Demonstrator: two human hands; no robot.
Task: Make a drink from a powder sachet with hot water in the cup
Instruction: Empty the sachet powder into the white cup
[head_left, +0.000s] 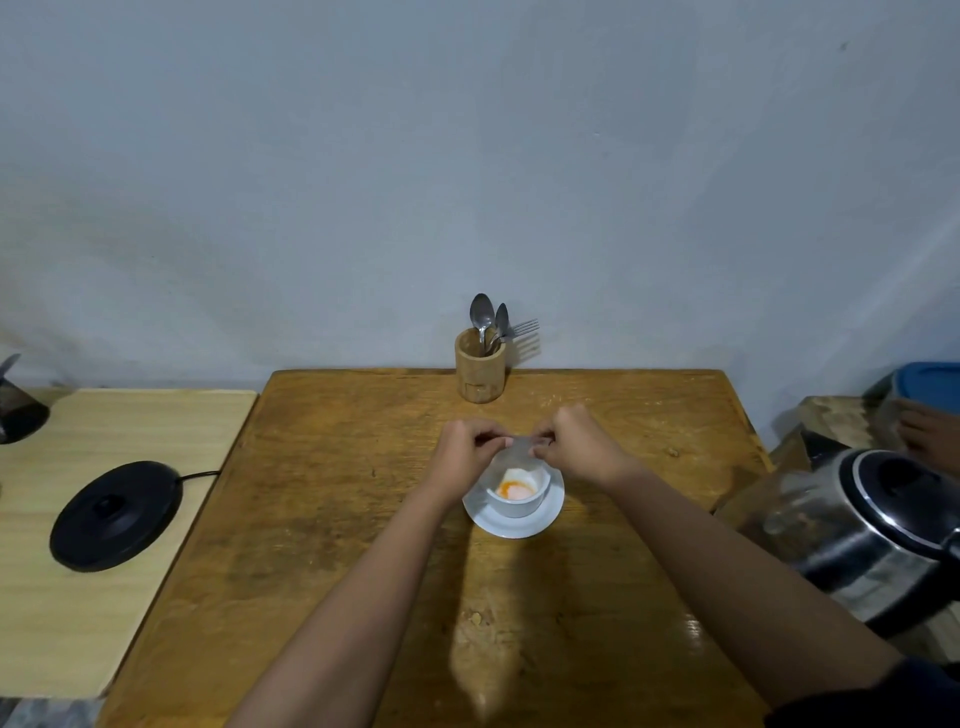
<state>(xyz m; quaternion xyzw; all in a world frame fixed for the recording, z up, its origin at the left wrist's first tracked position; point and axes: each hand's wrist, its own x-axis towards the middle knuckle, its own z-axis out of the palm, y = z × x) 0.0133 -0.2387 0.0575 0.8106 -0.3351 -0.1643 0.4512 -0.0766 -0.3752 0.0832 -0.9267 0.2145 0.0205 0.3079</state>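
A white cup (519, 506) stands on a white saucer (511, 525) in the middle of the brown wooden table (337, 493). Orange powder (511, 489) lies in the bottom of the cup. Both hands hold a pale, see-through sachet (511, 454) upturned just above the cup's far rim. My left hand (465, 454) pinches its left corner and my right hand (576, 447) pinches its right corner. A steel electric kettle (862, 535) with a black lid sits at the right edge, off its base.
A wooden holder (480, 371) with spoons and a fork stands at the table's far edge. The black kettle base (117, 514) with its cord lies on a lighter side table (62, 597) to the left. A blue-lidded container (930, 389) and another person's hand (930, 434) are at far right.
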